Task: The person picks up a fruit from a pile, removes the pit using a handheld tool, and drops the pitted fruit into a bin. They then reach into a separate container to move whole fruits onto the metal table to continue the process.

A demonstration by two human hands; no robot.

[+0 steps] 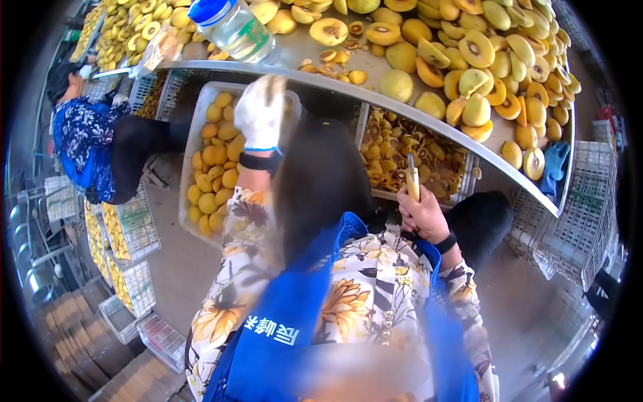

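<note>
My left hand, in a white glove, is raised over the edge of a white crate of whole yellow peaches, just below the table's rim. Motion smears its fingers, and I cannot tell whether anything is in them. Bare, my right hand is closed around a small knife with a pale handle, its short metal tip pointing up. The knife overlaps a bin of peach scraps and stones under the table.
Halved peaches are heaped on the metal table, beside a blue-capped water bottle. A blue glove lies at its right end. Another person sits at left, near stacked crates. More crates stand at right.
</note>
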